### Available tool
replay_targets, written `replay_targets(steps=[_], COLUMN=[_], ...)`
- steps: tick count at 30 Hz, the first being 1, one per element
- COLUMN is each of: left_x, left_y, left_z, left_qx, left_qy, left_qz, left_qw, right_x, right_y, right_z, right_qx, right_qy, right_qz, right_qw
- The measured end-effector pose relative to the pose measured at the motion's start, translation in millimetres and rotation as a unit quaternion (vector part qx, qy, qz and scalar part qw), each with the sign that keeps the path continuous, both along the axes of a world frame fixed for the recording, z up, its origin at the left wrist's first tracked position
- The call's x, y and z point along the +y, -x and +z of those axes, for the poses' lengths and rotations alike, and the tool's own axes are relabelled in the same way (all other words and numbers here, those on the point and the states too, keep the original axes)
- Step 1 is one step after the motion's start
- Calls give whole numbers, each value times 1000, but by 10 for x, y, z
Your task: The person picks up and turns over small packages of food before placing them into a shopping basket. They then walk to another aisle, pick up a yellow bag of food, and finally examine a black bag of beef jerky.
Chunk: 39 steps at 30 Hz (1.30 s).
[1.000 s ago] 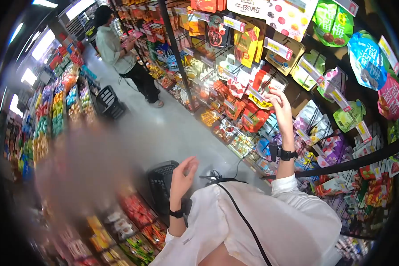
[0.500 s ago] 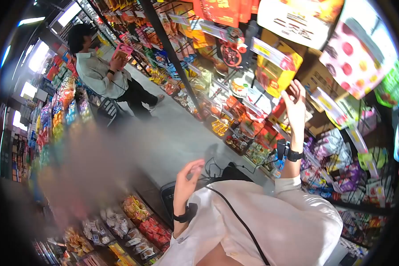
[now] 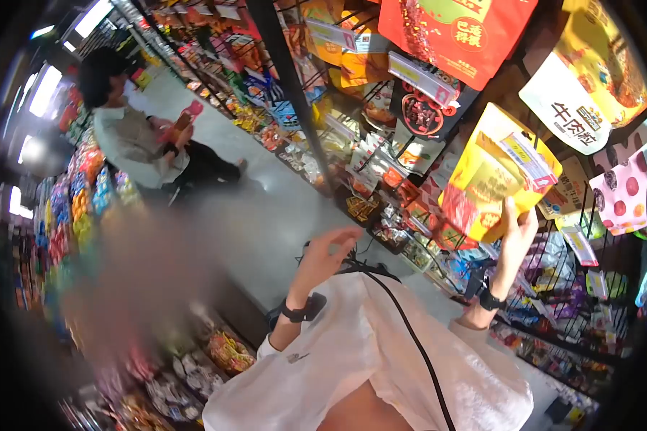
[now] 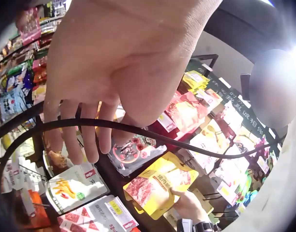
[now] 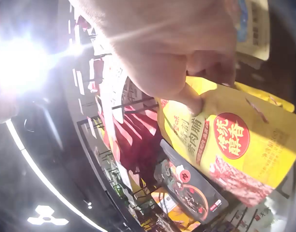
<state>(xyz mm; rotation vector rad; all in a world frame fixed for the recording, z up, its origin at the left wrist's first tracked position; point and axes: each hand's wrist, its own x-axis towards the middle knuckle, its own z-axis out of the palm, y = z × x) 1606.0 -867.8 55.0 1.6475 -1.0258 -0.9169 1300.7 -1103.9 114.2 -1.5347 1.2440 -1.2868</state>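
Note:
In the head view my right hand [image 3: 516, 233] pinches a yellow jerky pouch [image 3: 470, 201] at its edge. The pouch is at the hanging rack, behind a price tag [image 3: 528, 159]. From the right wrist view, the thumb lies on the printed front of the pouch [image 5: 273, 150], with other fingers bent behind its edge. My left hand [image 3: 320, 262] hovers in front of the body, fingers loosely bent and holding nothing. Its palm and hanging fingers [image 4: 92, 137] show large in the left wrist view, apart from the rack.
A red pouch [image 3: 456, 36] and a white-and-yellow pouch [image 3: 571, 115] hang near the right hand. A dark pouch [image 5: 186, 186] hangs beside the yellow one. Another person [image 3: 133, 144] stands in the aisle. Bins of packaged snacks [image 3: 226, 348] line the left; a cable [image 3: 417, 345] runs down my shirt.
My right hand has reached the yellow pouch and taken hold of it. The head view has shifted nearer the rack. My left hand has risen slightly and moved right in view.

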Motion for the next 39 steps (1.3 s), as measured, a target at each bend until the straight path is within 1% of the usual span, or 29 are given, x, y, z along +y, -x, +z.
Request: replay_targets(steps=[2,4,5,6,7,8,10,11,12,14,17,19,20,21,23,24,26,27,30,33,36,39], left_x=[-128,-215,-263,-336,-364,-354,-459,-499,-544,-462,-370,-300,-261,-212,-122,-109,-68,-58,-56,-28,-15,0], left_y=[-322,-651,-828,-999,-1182,-1366,-1618,-1733,-1845,-1954,-2098,-2205,-2209,-2223,-2259,-2295,-2358,-2358,-2377,-2439,-2407,-2371], left_z=[9,20,2,16,25,53,122,146,171,24,286,288,305,247,194,192,209,219,259,239,235,265], left_qx=[18,33,40,46,35,62,121,117,94,104,254,260,264,267,273,274,251,241,262,183,188,212], left_qy=[4,16,26,32,48,62,101,85,112,90,13,3,-1,19,28,37,46,51,69,79,79,51], left_qz=[-44,-91,-117,-143,-175,-207,-263,-287,-317,-279,-298,-250,-224,-203,-177,-165,-172,-174,-171,-184,-173,-175], left_qw=[999,995,992,988,983,974,952,947,937,950,920,933,938,942,945,947,951,953,947,963,964,960], right_x=[379,684,861,1000,1146,1262,1384,1390,1445,1476,1547,1610,1645,1692,1809,1863,1982,2013,2039,2033,2049,2101], right_y=[-97,-166,-287,-471,-652,-829,-1385,-1613,-1830,-2313,-2844,-3105,-3111,-3132,-3174,-3211,-3268,-3326,-3312,-3333,-3325,-3295], right_z=[124,125,120,202,217,206,176,153,110,31,24,27,34,26,-8,-26,-62,-67,-109,-33,6,-4], right_qx=[-75,-83,-72,-63,-62,-37,-80,-75,-74,-127,-151,-186,-172,-156,-123,-126,-130,-151,-75,-37,-46,-58], right_qy=[-24,-34,-42,-53,-62,-95,-90,-90,-96,-116,-148,-137,-150,-161,-180,-200,-236,-223,-196,-165,-164,-162], right_qz=[-11,-14,-32,-50,-43,-61,-79,-58,-43,-15,0,12,34,57,108,115,131,102,97,78,73,65], right_qw=[997,996,996,995,995,993,990,991,992,985,977,973,973,973,970,965,954,958,973,982,983,983])
